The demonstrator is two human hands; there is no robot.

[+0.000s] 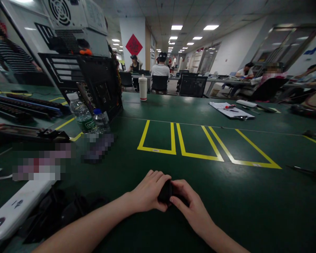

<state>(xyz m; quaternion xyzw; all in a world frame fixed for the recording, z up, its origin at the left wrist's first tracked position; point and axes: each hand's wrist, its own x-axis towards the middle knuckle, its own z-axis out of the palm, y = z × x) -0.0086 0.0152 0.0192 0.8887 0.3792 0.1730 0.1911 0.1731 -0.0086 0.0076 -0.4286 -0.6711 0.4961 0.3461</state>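
Ahead, I find free passage over the yellow tape outlines point(200, 157); leftward, the green-labelled bottle point(81, 113) and black computer case point(101, 80) obstruct.

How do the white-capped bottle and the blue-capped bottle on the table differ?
The white-capped bottle looks taller than the blue-capped bottle. The white-capped bottle bears a green label; no green label shows on the blue-capped bottle. Both are clear plastic, have their caps on and stand close together on the green table.
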